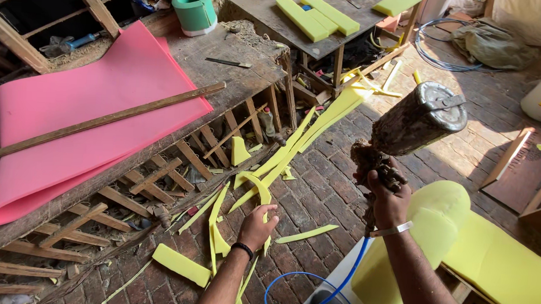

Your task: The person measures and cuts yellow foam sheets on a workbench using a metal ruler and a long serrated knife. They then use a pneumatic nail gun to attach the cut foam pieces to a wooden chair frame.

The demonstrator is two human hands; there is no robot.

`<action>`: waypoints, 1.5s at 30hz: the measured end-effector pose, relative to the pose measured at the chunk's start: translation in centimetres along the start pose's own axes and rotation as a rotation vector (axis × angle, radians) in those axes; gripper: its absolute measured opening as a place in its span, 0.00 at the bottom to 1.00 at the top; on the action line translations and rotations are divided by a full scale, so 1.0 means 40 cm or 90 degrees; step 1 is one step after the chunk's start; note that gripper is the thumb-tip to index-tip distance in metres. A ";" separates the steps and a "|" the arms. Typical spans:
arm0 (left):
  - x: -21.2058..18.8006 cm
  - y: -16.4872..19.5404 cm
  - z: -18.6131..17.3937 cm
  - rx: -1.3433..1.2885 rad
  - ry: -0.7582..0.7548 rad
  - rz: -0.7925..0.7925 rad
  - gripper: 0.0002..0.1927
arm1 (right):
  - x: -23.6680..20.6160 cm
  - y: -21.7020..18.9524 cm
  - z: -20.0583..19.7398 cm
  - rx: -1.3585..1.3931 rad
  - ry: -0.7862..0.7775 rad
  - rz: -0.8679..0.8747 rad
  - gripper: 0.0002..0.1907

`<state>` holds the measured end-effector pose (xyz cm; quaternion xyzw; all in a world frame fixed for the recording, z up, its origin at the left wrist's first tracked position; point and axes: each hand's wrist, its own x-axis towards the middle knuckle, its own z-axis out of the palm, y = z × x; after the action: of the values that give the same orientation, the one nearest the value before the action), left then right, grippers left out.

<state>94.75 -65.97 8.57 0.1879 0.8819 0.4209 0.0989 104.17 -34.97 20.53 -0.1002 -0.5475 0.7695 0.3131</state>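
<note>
Pink foam (81, 117) lies folded on the wooden surface (237, 76), a long slat (99, 123) across it. Yellow foam (462, 254) curls at lower right. Up in the right hand (389, 198), fingers wrapped tight round the grip, is the spray gun (407, 131): crusted brown, dented metal cup on top, long axis tilting up and right, blue hose (328, 294) trailing below. Left hand (257, 224) is down over the brick floor (330, 192), fingers closed on a yellow strip (257, 191).

You have one pink foam sheet (81, 123), one green foam roll (194, 9), three yellow foam blocks (318, 14) on the far table (259, 9), one spray gun (407, 128), one blue hose (312, 293).
</note>
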 end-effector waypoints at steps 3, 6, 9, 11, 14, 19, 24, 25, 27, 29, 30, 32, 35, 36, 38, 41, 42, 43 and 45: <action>0.094 0.003 -0.045 -0.006 -0.064 -0.059 0.20 | 0.133 0.074 0.056 -0.090 0.014 -0.032 0.29; 0.229 -0.017 -0.092 0.010 -0.105 -0.051 0.21 | 0.297 0.163 0.109 -0.213 0.082 -0.007 0.34; 0.425 -0.080 -0.151 0.037 -0.096 -0.033 0.20 | 0.494 0.255 0.171 -0.217 0.088 0.023 0.34; 0.575 -0.133 -0.201 0.017 -0.053 -0.080 0.20 | 0.634 0.309 0.216 -0.221 0.019 -0.098 0.31; 0.793 -0.157 -0.234 0.009 0.024 -0.063 0.19 | 0.839 0.373 0.280 -0.201 0.065 -0.006 0.33; 1.097 -0.137 -0.243 -0.006 -0.002 -0.059 0.18 | 1.146 0.448 0.356 -0.278 -0.043 -0.112 0.30; 1.423 -0.145 -0.216 -0.031 -0.055 -0.096 0.20 | 1.432 0.570 0.412 -0.429 -0.072 -0.182 0.26; 1.495 -0.152 -0.209 -0.042 -0.059 -0.081 0.20 | 1.489 0.605 0.423 -0.446 -0.080 -0.191 0.25; 1.648 -0.173 -0.194 -0.062 -0.073 -0.047 0.18 | 1.606 0.685 0.447 -0.476 -0.109 -0.148 0.27; 1.794 -0.191 -0.181 -0.076 -0.049 -0.051 0.19 | 1.723 0.771 0.474 -0.497 -0.157 -0.035 0.31; 1.852 -0.198 -0.172 -0.084 -0.040 -0.057 0.19 | 1.779 0.816 0.489 -0.491 -0.175 -0.063 0.31; 1.955 -0.214 -0.161 -0.123 -0.075 -0.074 0.19 | 1.889 0.908 0.523 -0.473 -0.227 -0.111 0.31; 2.070 -0.240 -0.154 -0.172 -0.139 -0.174 0.19 | 2.026 1.047 0.583 -0.541 -0.271 -0.106 0.32; 2.101 -0.244 -0.152 -0.191 -0.164 -0.217 0.19 | 2.060 1.092 0.601 -0.555 -0.272 -0.068 0.32; 2.145 -0.257 -0.158 -0.136 -0.130 -0.161 0.18 | 2.112 1.180 0.634 -0.582 -0.282 0.007 0.31; 2.187 -0.269 -0.169 -0.119 -0.103 -0.132 0.17 | 2.151 1.293 0.656 -0.699 -0.321 -0.034 0.29; 2.195 -0.273 -0.173 -0.123 -0.099 -0.132 0.18 | 2.159 1.322 0.658 -0.711 -0.332 -0.068 0.29; 2.204 -0.275 -0.177 -0.120 -0.107 -0.152 0.18 | 2.164 1.347 0.655 -0.723 -0.342 -0.102 0.29; 2.217 -0.278 -0.182 -0.114 -0.124 -0.193 0.18 | 2.172 1.382 0.646 -0.748 -0.359 -0.132 0.29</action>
<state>8.89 -40.74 3.03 0.0829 0.8455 0.4578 0.2621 2.65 -15.00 -3.31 0.0043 -0.9442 0.3055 0.1230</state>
